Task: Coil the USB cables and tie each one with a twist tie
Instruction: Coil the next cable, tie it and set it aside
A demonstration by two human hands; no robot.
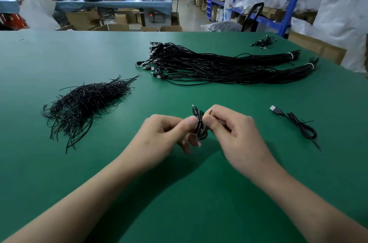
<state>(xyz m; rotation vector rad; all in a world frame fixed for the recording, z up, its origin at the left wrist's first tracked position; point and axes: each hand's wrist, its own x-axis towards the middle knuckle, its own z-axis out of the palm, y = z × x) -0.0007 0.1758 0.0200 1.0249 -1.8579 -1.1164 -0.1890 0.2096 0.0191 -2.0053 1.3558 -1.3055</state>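
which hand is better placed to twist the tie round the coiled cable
Likely the right hand: it pinches the thin black twist tie, while the left hand grips the small coiled black cable.

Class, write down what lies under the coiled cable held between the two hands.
Fingers of the left hand curl beneath the coiled cable; below them, green table. The coil's lower part is hidden by those fingers.

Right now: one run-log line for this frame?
step: tying coil | left hand: grips coiled cable | right hand: pinches twist tie | other cable: table, right | tie pile: left
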